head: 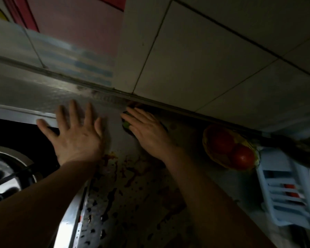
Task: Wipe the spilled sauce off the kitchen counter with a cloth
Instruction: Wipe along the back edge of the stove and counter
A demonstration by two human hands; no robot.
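Reddish-brown sauce (125,169) is smeared and spattered over the dim grey kitchen counter (147,208), from just below my hands down toward the front edge. My right hand (147,131) presses flat on a dark cloth with a green patch (126,124), near the back wall; most of the cloth is hidden under the palm. My left hand (77,133) lies flat on the counter to the left, fingers spread wide, holding nothing.
A yellow bowl with two red tomatoes (229,151) stands to the right by the wall. A light blue slatted rack (283,192) sits further right. A stove with a metal pan (5,174) lies at the left. White wall tiles (195,65) rise behind.
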